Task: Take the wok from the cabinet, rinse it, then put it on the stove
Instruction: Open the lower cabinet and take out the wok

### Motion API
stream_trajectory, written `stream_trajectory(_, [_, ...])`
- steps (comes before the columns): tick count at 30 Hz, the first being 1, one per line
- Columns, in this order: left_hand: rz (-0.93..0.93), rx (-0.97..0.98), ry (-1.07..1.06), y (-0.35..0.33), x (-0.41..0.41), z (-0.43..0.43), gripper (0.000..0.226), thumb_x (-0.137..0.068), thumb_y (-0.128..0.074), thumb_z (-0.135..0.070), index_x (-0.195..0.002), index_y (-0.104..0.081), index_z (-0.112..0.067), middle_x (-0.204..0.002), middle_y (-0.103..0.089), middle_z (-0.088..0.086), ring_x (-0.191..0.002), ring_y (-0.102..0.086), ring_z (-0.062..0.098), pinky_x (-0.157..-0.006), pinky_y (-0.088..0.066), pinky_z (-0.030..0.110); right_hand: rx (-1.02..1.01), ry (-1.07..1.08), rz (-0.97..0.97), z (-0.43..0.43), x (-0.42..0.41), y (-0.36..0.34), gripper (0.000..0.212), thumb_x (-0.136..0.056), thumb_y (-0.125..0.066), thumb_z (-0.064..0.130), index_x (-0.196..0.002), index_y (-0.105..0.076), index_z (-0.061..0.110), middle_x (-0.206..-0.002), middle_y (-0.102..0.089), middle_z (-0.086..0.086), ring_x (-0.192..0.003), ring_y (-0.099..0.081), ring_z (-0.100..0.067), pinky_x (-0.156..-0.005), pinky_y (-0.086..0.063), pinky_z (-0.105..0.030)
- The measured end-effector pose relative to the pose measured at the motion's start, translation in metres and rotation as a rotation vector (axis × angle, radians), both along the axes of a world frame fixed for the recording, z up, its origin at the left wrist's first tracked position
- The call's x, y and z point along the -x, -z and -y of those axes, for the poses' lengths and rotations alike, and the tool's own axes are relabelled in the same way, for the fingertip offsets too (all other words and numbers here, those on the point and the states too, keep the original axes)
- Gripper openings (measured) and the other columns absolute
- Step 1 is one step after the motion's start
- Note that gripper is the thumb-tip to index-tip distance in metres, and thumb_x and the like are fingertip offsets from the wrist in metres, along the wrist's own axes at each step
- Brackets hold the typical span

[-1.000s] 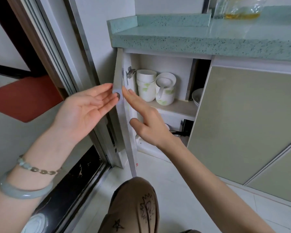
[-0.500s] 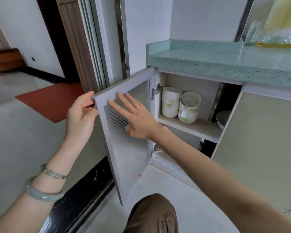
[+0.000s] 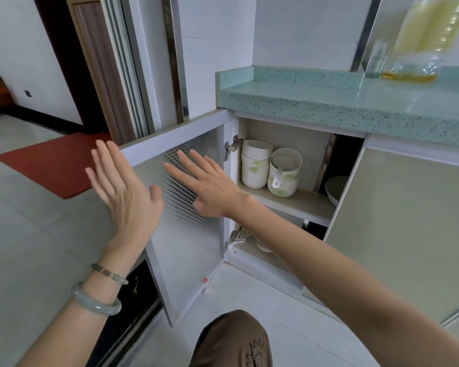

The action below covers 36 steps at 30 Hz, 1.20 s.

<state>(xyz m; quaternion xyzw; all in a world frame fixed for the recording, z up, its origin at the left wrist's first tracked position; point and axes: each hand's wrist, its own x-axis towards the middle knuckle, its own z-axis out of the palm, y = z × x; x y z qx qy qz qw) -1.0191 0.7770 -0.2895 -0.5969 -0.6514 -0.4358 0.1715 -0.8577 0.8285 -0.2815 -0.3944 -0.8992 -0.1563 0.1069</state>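
Note:
The left cabinet door [image 3: 188,250] stands swung wide open, its patterned inner panel facing me. My right hand [image 3: 210,185] lies flat against that panel with straight fingers. My left hand [image 3: 125,193] hovers open at the door's outer edge, fingers straight and holding nothing. Inside the cabinet [image 3: 300,207] the upper shelf holds stacked white bowls [image 3: 255,165] and a white cup with a spoon [image 3: 284,176]. No wok shows in view; the lower shelf is mostly hidden behind my right arm.
A green speckled countertop [image 3: 329,107] runs above the cabinet, with an oil bottle [image 3: 421,41] on it. The right cabinet door [image 3: 398,229] is closed. Plates [image 3: 334,188] sit deeper on the shelf. A sliding door frame [image 3: 133,75] and red mat [image 3: 56,162] lie to the left.
The cabinet door has swung from nearly edge-on to wide open. My left hand released its grip on the door edge and opened flat. My right hand stayed on the inner panel.

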Motion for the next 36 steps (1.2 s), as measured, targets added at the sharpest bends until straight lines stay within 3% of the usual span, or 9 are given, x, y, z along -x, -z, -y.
stream_trajectory(6, [-0.147, 0.007, 0.283, 0.052, -0.088, -0.02, 0.083, -0.078, -0.056, -0.02, -0.147, -0.017, 0.005, -0.155, -0.016, 0.024, -0.145, -0.011, 0.037, -0.118, -0.008, 0.051, -0.095, 0.19, 0.096, -0.006, -0.078, 0.012, 0.079, -0.072, -0.062, 0.015, -0.146, -0.034, 0.024, -0.155, -0.023, -0.018, -0.143, -0.021, -0.036, -0.116, -0.016, -0.049])
stream_trajectory(10, [-0.174, 0.217, 0.523, 0.103, -0.172, -0.042, 0.088, -0.075, -0.059, -0.022, -0.147, -0.016, 0.0, -0.155, -0.021, 0.019, -0.144, -0.015, 0.031, -0.117, -0.01, 0.047, -0.181, 0.461, 0.4, -0.012, -0.165, 0.026, 0.051, -0.056, -0.076, 0.025, -0.105, -0.071, 0.017, -0.123, -0.063, -0.018, -0.118, -0.057, -0.035, -0.1, -0.045, -0.049])
stream_trajectory(14, [-0.222, 0.392, 0.726, 0.126, -0.241, -0.059, 0.086, -0.078, -0.067, -0.029, -0.146, -0.024, 0.002, -0.153, -0.028, 0.017, -0.142, -0.027, 0.03, -0.113, -0.025, 0.054, -0.164, 0.719, 0.685, -0.011, -0.235, 0.031, 0.047, -0.09, -0.046, 0.032, -0.132, -0.053, 0.013, -0.146, -0.04, -0.018, -0.139, -0.031, -0.034, -0.116, -0.017, -0.051])
stream_trajectory(17, [-0.149, 0.533, 0.806, 0.128, -0.28, -0.072, 0.087, -0.088, -0.058, -0.039, -0.15, -0.011, -0.001, -0.158, -0.015, 0.013, -0.147, -0.013, 0.026, -0.118, -0.011, 0.05, -0.117, 0.832, 0.842, -0.014, -0.261, 0.027, 0.046, -0.099, -0.034, 0.029, -0.141, -0.042, 0.011, -0.153, -0.028, -0.017, -0.144, -0.017, -0.035, -0.117, 0.001, -0.053])
stream_trajectory(20, [0.11, 0.762, 0.873, 0.127, -0.315, -0.085, 0.09, -0.089, -0.055, -0.046, -0.152, -0.002, -0.008, -0.16, -0.007, 0.006, -0.147, -0.007, 0.021, -0.119, -0.005, 0.044, -0.047, 0.882, 0.925, -0.014, -0.267, 0.026, 0.039, -0.098, -0.04, 0.028, -0.133, -0.053, 0.016, -0.143, -0.044, -0.012, -0.139, -0.029, -0.034, -0.117, 0.002, -0.054])
stream_trajectory(24, [0.63, 1.11, 1.017, 0.12, -0.347, -0.094, 0.098, -0.076, -0.069, -0.043, -0.152, -0.009, -0.023, -0.157, -0.021, 0.003, -0.142, -0.025, 0.025, -0.114, -0.024, 0.045, -0.059, 0.871, 0.976, -0.008, -0.267, 0.021, 0.032, -0.095, -0.047, 0.024, -0.123, -0.06, 0.018, -0.129, -0.056, -0.004, -0.128, -0.044, -0.028, -0.119, -0.001, -0.052])
stream_trajectory(30, [0.706, 1.034, 1.178, 0.125, -0.353, -0.082, 0.052, -0.083, -0.068, -0.015, -0.129, -0.044, -0.01, -0.118, -0.052, 0.001, -0.11, -0.052, 0.017, -0.087, -0.037, 0.027, -0.07, 0.794, 0.901, 0.022, -0.254, 0.023, 0.03, -0.096, -0.043, 0.024, -0.119, -0.062, 0.019, -0.128, -0.057, -0.003, -0.126, -0.046, -0.026, -0.119, -0.006, -0.05])
stream_trajectory(33, [0.586, 0.999, 1.228, 0.134, -0.338, -0.066, 0.03, -0.081, -0.071, -0.027, -0.105, -0.06, -0.013, -0.101, -0.065, 0.003, -0.099, -0.06, 0.021, -0.081, -0.042, 0.029, -0.117, 0.73, 0.919, 0.056, -0.248, 0.028, 0.026, -0.095, -0.045, 0.023, -0.113, -0.064, 0.022, -0.123, -0.059, 0.0, -0.123, -0.048, -0.024, -0.119, -0.008, -0.048])
stream_trajectory(36, [0.481, 0.944, 1.293, 0.137, -0.321, -0.035, 0.039, -0.079, -0.071, -0.036, -0.088, -0.059, 0.0, -0.077, -0.061, 0.01, -0.077, -0.058, 0.023, -0.072, -0.039, 0.031, -0.22, 0.624, 0.922, 0.099, -0.248, 0.032, 0.018, -0.089, -0.052, 0.02, -0.094, -0.069, 0.026, -0.106, -0.064, 0.005, -0.113, -0.055, -0.021, -0.119, -0.016, -0.045])
